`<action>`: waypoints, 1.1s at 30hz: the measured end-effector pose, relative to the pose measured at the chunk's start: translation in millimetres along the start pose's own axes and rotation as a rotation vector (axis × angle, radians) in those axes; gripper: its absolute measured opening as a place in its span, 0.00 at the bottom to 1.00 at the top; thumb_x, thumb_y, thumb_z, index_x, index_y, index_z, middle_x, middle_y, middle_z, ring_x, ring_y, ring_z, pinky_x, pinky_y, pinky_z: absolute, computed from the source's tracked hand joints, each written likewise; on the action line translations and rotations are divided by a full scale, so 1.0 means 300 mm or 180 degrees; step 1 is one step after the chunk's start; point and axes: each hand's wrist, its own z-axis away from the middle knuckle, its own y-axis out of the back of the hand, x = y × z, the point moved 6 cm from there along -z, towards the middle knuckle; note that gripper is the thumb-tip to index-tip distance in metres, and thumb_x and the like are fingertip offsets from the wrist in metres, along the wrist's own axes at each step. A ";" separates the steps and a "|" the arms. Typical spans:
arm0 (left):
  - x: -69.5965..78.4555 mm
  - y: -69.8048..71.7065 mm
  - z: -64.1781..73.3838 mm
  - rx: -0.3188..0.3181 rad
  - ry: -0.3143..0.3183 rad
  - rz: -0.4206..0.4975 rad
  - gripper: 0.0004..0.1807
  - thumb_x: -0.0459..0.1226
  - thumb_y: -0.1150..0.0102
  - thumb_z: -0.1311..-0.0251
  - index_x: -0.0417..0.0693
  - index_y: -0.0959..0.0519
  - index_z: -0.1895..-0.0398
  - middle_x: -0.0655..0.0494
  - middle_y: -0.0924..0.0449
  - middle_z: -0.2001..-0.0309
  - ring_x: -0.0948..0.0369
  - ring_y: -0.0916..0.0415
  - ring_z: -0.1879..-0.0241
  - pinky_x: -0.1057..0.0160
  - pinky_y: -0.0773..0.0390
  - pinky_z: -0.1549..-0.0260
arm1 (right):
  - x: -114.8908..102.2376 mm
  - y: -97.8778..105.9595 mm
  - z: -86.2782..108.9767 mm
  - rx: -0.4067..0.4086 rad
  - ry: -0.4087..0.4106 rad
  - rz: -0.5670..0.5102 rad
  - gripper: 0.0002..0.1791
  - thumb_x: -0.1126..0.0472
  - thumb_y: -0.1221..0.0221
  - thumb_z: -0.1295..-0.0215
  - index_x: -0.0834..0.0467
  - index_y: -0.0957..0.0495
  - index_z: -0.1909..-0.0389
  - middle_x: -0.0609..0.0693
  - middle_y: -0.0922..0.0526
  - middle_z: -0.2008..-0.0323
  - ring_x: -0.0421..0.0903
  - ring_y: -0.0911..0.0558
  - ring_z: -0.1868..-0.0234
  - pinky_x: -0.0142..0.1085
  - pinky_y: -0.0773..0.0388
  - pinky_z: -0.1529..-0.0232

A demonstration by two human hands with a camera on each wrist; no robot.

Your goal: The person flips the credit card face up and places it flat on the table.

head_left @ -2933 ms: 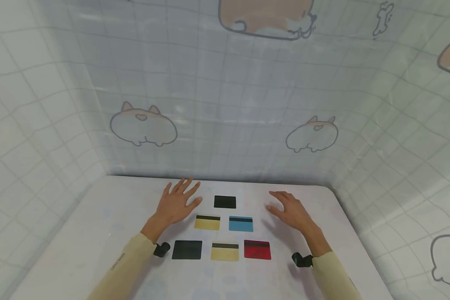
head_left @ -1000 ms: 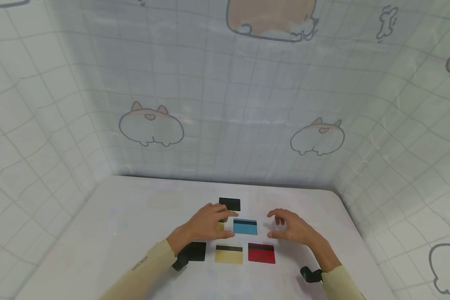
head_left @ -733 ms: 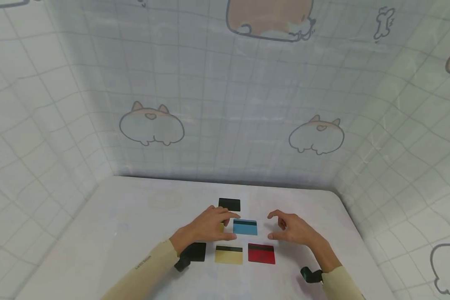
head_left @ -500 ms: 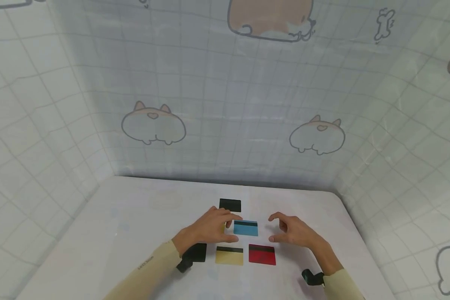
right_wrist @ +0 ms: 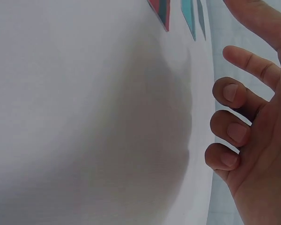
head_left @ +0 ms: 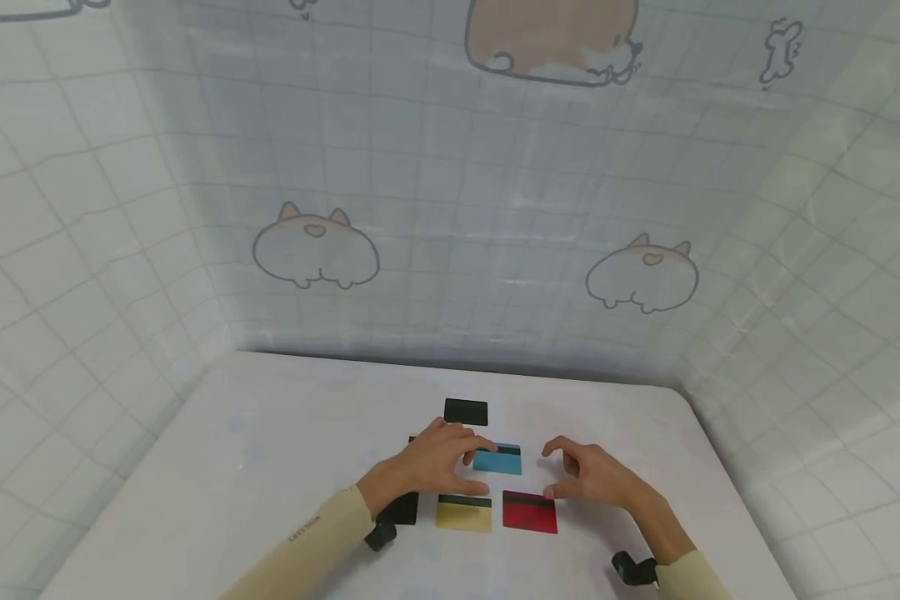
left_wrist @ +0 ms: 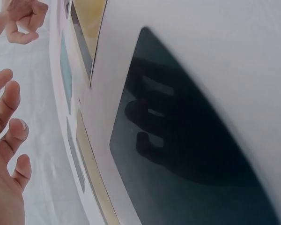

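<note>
Several cards lie on the white table (head_left: 285,467): a black card (head_left: 465,412) farthest from me, a blue card (head_left: 498,460), a yellow card (head_left: 463,512), a red card (head_left: 529,511) and a second black card (head_left: 407,507) half hidden by my left wrist. My left hand (head_left: 450,465) lies with relaxed fingers over another card beside the blue one, hiding nearly all of it. In the left wrist view its fingers (left_wrist: 9,126) are spread and hold nothing. My right hand (head_left: 583,473) hovers loosely curled just right of the blue and red cards, holding nothing.
Tiled sheets with cartoon animals wall the table at the back (head_left: 495,250) and on both sides. The table's right edge (head_left: 727,500) runs close to my right forearm. Bare tabletop stretches to the left of the cards.
My left hand has moved right from beside the cards onto the upper yellow card, covering it. My right hand has drawn in toward the blue and red cards, its fingers more curled.
</note>
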 end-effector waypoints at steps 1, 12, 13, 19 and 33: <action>0.001 -0.001 0.000 -0.0007 0.0002 -0.0020 0.35 0.69 0.39 0.45 0.69 0.24 0.36 0.70 0.27 0.71 0.70 0.33 0.61 0.58 0.36 0.55 | 0.002 -0.003 0.001 -0.0008 0.0012 -0.0004 0.31 0.38 0.29 0.47 0.42 0.26 0.43 0.43 0.28 0.75 0.39 0.29 0.75 0.32 0.33 0.74; -0.048 0.005 -0.025 0.0030 -0.0176 -0.0144 0.35 0.70 0.41 0.45 0.67 0.23 0.37 0.68 0.27 0.71 0.71 0.34 0.65 0.59 0.36 0.56 | -0.012 -0.023 -0.039 0.0016 0.0000 -0.0089 0.31 0.37 0.29 0.47 0.42 0.26 0.44 0.42 0.32 0.77 0.37 0.33 0.77 0.31 0.34 0.74; -0.053 0.005 -0.027 -0.0003 -0.0178 -0.0115 0.35 0.70 0.41 0.45 0.68 0.24 0.37 0.67 0.26 0.71 0.71 0.34 0.65 0.59 0.36 0.56 | -0.013 -0.025 -0.044 0.0017 -0.0019 -0.0101 0.31 0.38 0.29 0.47 0.42 0.26 0.44 0.42 0.31 0.77 0.37 0.33 0.76 0.31 0.34 0.74; -0.077 -0.007 -0.046 -0.0296 -0.0190 0.0004 0.35 0.70 0.39 0.47 0.70 0.25 0.37 0.70 0.27 0.70 0.71 0.35 0.63 0.59 0.36 0.55 | -0.025 -0.043 -0.070 -0.0014 -0.0232 -0.0226 0.32 0.39 0.26 0.52 0.40 0.25 0.45 0.45 0.28 0.68 0.42 0.29 0.64 0.36 0.31 0.67; -0.055 -0.025 -0.054 -0.0346 -0.0340 -0.0105 0.37 0.72 0.39 0.49 0.72 0.25 0.38 0.72 0.31 0.69 0.69 0.35 0.61 0.61 0.36 0.56 | -0.031 -0.060 -0.057 -0.0092 -0.0138 -0.0381 0.32 0.38 0.24 0.54 0.38 0.25 0.47 0.42 0.23 0.44 0.48 0.26 0.46 0.57 0.27 0.41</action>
